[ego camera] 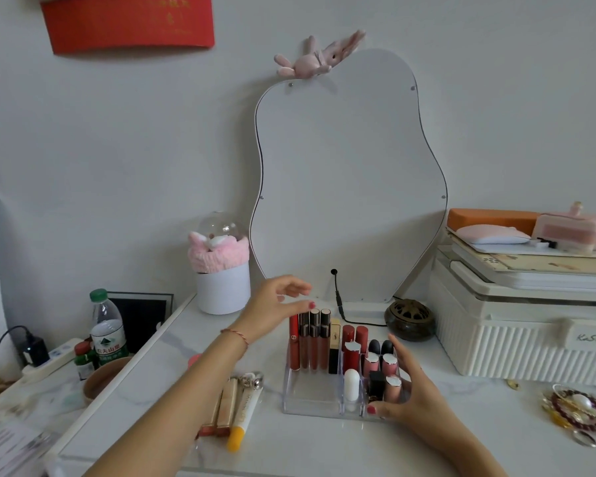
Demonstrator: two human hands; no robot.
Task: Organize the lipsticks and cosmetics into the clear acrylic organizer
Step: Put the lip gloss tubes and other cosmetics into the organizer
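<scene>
Her left hand [278, 299] hangs just above the tall tubes [309, 339] at the back left of the organizer [310, 394], fingers loosely spread and gripping nothing, the thumb tip right by the top of one tube. The right hand [405, 390] is curled around the organizer's front right corner, thumb against the front wall, fingers up the side; whether it is pressing or only resting there I can't tell. Inside, short lipsticks [370, 356] stand upright in the small right-hand cells, with a white one [351, 382] near the front; the front left bay is bare. On the table [172, 366] to the left of it lie two gold tubes [221, 407] and a white pen with a yellow cap [244, 416], side by side. Behind stands a wavy mirror [348, 177], a dark round burner [410, 320] beside its foot, and a ribbed white box [517, 339] to the right
</scene>
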